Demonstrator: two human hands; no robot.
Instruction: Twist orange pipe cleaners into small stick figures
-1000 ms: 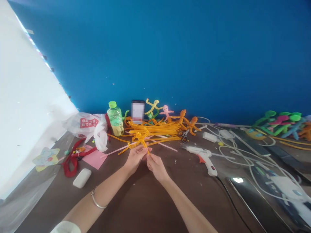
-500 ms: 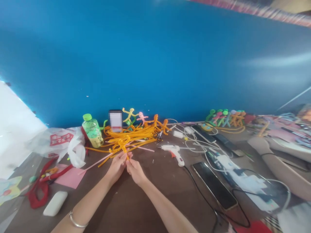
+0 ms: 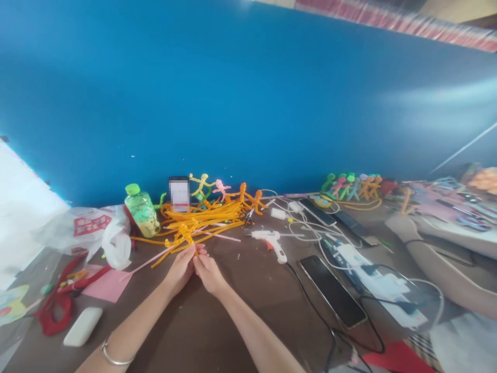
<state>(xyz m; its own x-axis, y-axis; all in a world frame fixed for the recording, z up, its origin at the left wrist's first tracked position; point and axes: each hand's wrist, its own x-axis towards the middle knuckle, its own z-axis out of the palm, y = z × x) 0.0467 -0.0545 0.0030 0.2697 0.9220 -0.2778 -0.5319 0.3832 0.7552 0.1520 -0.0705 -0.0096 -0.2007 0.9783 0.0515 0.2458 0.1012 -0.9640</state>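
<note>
My left hand (image 3: 181, 268) and my right hand (image 3: 208, 270) meet at the middle of the table, fingers closed around the lower end of an orange pipe-cleaner figure (image 3: 186, 234). The figure's twisted upper part rises above my fingertips. Just behind it lies a pile of orange pipe cleaners (image 3: 221, 214). Finished-looking figures in yellow (image 3: 202, 184), pink (image 3: 222, 188) and orange (image 3: 258, 201) lean near the wall beyond the pile. Small scissors (image 3: 247, 218) rest at the pile's right end.
A green-capped bottle (image 3: 143, 211) and plastic bag (image 3: 87, 228) stand at left. On the right are a white glue gun (image 3: 272, 242), its cord, a phone (image 3: 332, 291) and a power strip (image 3: 382, 285). Another person's arm (image 3: 438, 264) rests at far right.
The whole view has shifted slightly, so the table's things appear a little further left. Both my hands still hold the orange figure, which looks tilted a little more to the left.
</note>
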